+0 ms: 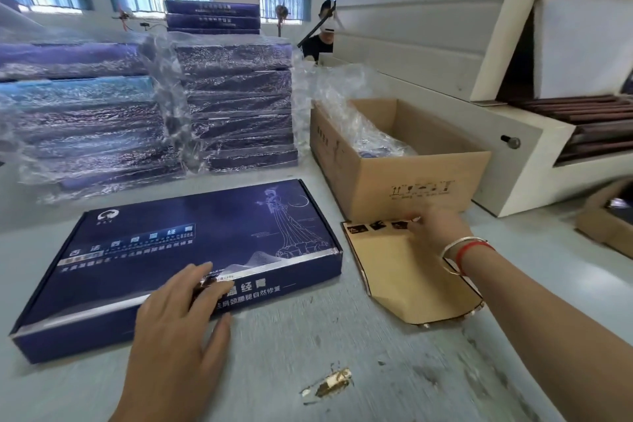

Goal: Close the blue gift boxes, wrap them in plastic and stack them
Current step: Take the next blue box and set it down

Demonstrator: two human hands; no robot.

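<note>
Closed blue gift box (191, 250) lay flat on the tabletop (342, 353) at 9 o'clock from frame centre, lid down, no plastic on it. Left hand (178, 319) rested on its near edge, fingers straight and spread, pressing rather than clutching; grip apart. Right hand (436, 228) reached to 3 o'clock, fingertips on the far end of a flat brown cardboard flap (407, 277) lying just beside the box; whether that grip pinched the flap or merely touched it could not be told. At 11 to 12 o'clock stood two stacks of wrapped boxes (236, 106), loose film bulging off their sides, with further unwrapped boxes (212, 15) behind. Judged state: closing done for this box, wrapping and stacking left; many earlier boxes already wrapped and stacked. Open carton (394, 161) at 1 o'clock held crumpled plastic film (363, 123), presumably the wrap supply. Shrink tunnel machine (445, 27) occupied 2 o'clock, its roller conveyor (589, 120) exposed. Free room: bare tabletop at 5 to 6 o'clock, apart from a small scrap of debris (329, 384). Tight spots: box far edge near the stack base; carton wall just beyond the flap; second carton (606, 219) at 3 o'clock by the frame edge. A person (320, 41) stood behind the machine.
</note>
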